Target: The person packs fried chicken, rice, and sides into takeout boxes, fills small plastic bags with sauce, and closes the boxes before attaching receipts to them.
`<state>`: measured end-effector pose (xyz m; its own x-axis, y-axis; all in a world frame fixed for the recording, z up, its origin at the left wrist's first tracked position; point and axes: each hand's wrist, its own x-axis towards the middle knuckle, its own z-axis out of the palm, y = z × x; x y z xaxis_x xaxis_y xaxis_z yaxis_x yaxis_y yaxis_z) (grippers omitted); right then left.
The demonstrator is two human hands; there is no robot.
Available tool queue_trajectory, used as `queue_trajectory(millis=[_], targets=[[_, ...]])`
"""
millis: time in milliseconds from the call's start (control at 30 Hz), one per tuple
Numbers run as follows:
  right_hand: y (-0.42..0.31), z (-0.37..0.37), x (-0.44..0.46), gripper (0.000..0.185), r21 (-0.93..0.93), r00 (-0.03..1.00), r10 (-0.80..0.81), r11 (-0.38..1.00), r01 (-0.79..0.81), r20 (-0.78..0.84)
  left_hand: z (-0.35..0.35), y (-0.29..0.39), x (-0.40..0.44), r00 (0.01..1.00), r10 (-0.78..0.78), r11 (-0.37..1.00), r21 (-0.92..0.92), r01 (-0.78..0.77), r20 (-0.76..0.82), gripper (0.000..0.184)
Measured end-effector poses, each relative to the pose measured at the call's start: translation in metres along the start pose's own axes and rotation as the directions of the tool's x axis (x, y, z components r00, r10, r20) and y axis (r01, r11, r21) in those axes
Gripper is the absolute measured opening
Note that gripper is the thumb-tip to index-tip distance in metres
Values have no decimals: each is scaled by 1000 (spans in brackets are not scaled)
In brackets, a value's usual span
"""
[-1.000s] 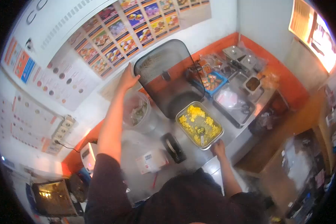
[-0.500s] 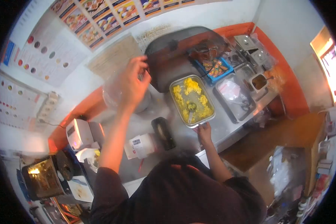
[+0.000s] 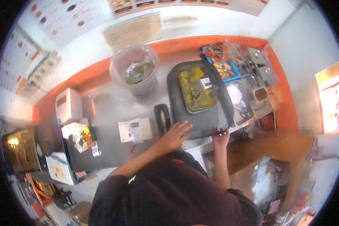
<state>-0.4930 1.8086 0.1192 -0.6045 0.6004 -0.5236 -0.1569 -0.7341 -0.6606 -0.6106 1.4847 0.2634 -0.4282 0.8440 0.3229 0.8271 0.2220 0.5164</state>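
A dark see-through cover (image 3: 207,122) lies over the metal tray of yellow food (image 3: 197,84), which shows through it. My left hand (image 3: 175,136) rests flat at the cover's near left edge, its fingers spread and holding nothing. At the near right corner is my right hand (image 3: 220,138), its fingers bent up against the cover's edge; whether they grip it is too small to tell. Left of the cover lies a black long object (image 3: 162,117).
A clear bin with leafy contents (image 3: 143,84) stands near the wall. Papers (image 3: 131,130) and a red pen (image 3: 131,151) lie on the left. At the right are a blue tray with packets (image 3: 235,73), a metal tray (image 3: 246,122) and lidded pans (image 3: 256,56).
The cover has swung down from its raised position onto the tray of yellow food. My left hand has dropped from near the wall to the cover's near edge. The view has shifted.
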Motion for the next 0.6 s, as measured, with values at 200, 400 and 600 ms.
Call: queue_trajectory(millis=[200,400,600], targets=[[-12,15,26,65,-177,989,131,974,-142,-72,-22,3,-57,957,-289,907,-313,283,30,27],[0,115,-51,44,-597,927,-325,712,370,186,-73,3,-198,542,-765,644,-383,662,-348,16],[117,288,-253,31,-640,602,318,623,450,733,-98,-63,-495,-385,-550,205,-567,798,-741,20]])
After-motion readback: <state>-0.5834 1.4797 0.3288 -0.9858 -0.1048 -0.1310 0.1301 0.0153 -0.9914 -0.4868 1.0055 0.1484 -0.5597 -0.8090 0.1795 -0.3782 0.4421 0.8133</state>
